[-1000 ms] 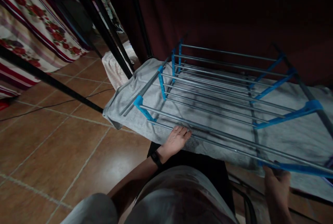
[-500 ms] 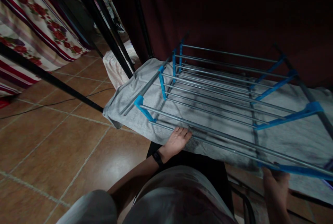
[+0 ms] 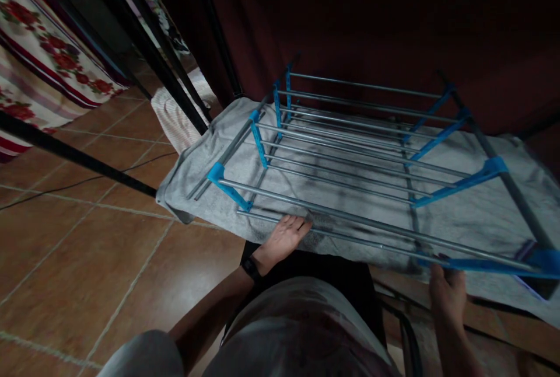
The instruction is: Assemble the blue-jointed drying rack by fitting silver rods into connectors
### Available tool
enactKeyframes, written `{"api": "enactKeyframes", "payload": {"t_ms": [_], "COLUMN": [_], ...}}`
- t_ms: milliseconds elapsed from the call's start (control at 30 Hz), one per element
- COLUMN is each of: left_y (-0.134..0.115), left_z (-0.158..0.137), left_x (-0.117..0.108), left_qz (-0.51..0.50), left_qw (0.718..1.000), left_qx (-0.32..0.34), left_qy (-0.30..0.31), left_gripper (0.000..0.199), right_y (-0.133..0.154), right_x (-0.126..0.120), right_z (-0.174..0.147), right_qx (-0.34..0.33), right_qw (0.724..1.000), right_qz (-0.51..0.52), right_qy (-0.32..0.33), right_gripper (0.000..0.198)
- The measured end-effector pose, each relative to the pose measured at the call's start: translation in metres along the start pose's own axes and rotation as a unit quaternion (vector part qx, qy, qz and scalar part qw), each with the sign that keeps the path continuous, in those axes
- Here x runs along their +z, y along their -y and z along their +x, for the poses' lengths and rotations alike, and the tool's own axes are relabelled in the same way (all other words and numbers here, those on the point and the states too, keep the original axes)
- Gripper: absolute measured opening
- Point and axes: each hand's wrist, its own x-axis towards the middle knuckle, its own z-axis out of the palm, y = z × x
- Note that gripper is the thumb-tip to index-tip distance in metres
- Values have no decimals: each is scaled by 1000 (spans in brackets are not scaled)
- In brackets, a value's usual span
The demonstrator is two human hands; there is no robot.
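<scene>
A shoe rack of thin grey metal rods [image 3: 341, 206] and blue plastic brackets [image 3: 459, 187] rests on a grey cloth. My left hand [image 3: 286, 236] is closed around the lowest front rod [image 3: 350, 238], left of its middle. That rod's left end lies by the foot of the front-left bracket [image 3: 234, 193], poking slightly past it; whether it is seated there I cannot tell. My right hand [image 3: 447, 292] grips the rod's right end, where it meets the long front-right bracket [image 3: 494, 267]. Its fingertips are partly hidden.
The grey cloth [image 3: 219, 202] covers a low surface against a dark red curtain [image 3: 350, 15]. Black metal poles [image 3: 87, 155] slant across the left. A striped cloth [image 3: 175, 117], a cable [image 3: 105, 175] and tiled floor are beyond. A dark purple-edged object [image 3: 540, 288] lies at right.
The view has turned slightly right, so the rack appears further left. The front rod's left end now shows a little past the bracket's foot. Both hands keep their holds.
</scene>
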Motion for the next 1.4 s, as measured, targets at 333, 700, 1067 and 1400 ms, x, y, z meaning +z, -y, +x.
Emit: {"api": "enactKeyframes", "payload": {"t_ms": [333,700,1067,1400], "left_y": [9,14,13,37], "left_z": [3,6,19,12], "left_x": [-4,-4,3,-6], "left_qz": [-3,21,-14,33], "left_qw": [999,999,995,999], "left_qx": [33,39,69,21], "left_qy": [3,-28,-64,-2], "left_gripper": [27,41,37,42], "right_y": [-4,-3,0,-5], "right_x": [-1,4,8,9], "right_z": [-4,-6,-1,0], "right_qx": [3,-4,-16,-27], "right_qw": [992,990,998,999], "right_qz": [-129,-140,-56,-27], "right_qy": [-15,-22,2,11], "right_gripper": [50,45,40,40]}}
